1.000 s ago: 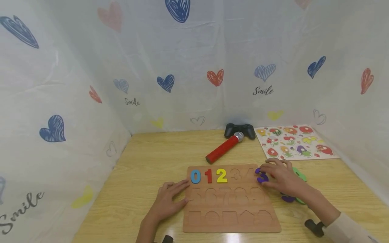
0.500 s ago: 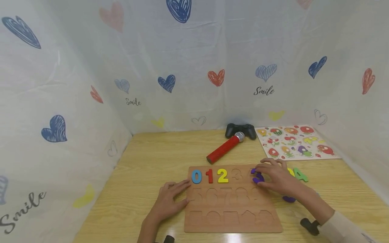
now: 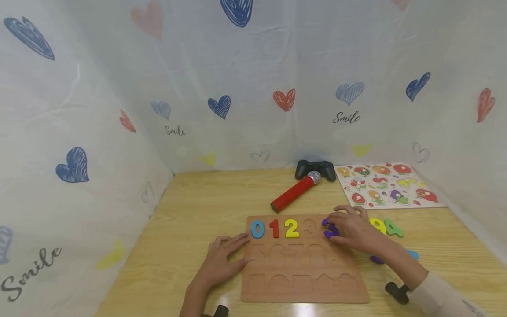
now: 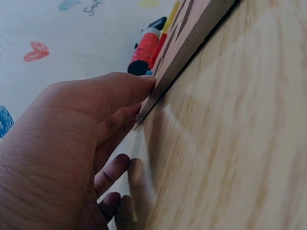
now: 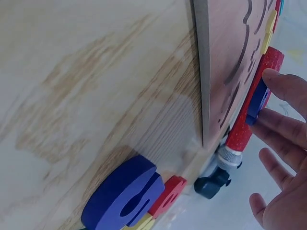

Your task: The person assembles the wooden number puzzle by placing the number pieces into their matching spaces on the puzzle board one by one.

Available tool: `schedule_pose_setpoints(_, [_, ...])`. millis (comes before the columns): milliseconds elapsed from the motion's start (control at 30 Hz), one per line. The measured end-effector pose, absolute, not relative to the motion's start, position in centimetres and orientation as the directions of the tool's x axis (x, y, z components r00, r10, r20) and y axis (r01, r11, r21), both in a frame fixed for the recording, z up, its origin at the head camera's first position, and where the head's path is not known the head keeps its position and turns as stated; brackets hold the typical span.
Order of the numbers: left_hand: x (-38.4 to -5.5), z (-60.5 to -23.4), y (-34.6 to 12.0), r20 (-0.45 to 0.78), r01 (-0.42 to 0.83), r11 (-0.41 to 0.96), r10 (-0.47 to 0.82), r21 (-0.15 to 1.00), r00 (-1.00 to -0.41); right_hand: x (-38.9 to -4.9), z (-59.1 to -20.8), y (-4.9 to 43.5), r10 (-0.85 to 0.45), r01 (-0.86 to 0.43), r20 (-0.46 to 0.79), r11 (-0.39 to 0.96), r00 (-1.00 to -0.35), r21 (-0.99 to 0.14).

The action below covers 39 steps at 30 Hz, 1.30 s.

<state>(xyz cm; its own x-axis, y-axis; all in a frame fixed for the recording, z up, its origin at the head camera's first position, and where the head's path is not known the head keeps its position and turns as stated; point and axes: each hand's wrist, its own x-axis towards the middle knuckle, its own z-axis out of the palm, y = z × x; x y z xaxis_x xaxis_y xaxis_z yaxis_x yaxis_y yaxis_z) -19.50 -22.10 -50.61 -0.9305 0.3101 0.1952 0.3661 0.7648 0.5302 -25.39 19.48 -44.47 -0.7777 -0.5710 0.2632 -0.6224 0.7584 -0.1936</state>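
Note:
In the head view a wooden number puzzle board [image 3: 306, 267] lies flat on the table. A blue 0 [image 3: 257, 229], red 1 [image 3: 275, 229] and yellow 2 [image 3: 292, 228] sit in its top row. My right hand [image 3: 358, 231] pinches a purple number 3 [image 3: 332, 232] between thumb and fingers, over the top row's right part, to the right of the 3-shaped recess. The right wrist view shows this purple piece [image 5: 258, 101] tilted above the board. With fingertips and thumb, my left hand [image 3: 222, 262] touches the board's left edge; its fingers are relaxed.
Right of the board lie a yellow 9 [image 3: 378, 226], a green 4 [image 3: 393, 228], a blue piece [image 3: 413, 254] and a purple piece [image 3: 377, 259]. A red microphone [image 3: 292, 194], black game controller [image 3: 304, 168] and fruit puzzle [image 3: 420, 205] are behind.
My right hand has moved left with the purple 3, from the board's right edge to over its top row. The left hand has stayed at the board's edge.

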Motion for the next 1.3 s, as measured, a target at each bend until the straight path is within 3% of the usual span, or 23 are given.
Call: schedule_pose_setpoints(1300, [-19.6,-50.4,-22.1,0.181,0.361,0.756,0.314,0.546,-0.932,-26.8,-44.9,15.9,-0.591,-0.612,0.166,0.776,-0.79,-0.153])
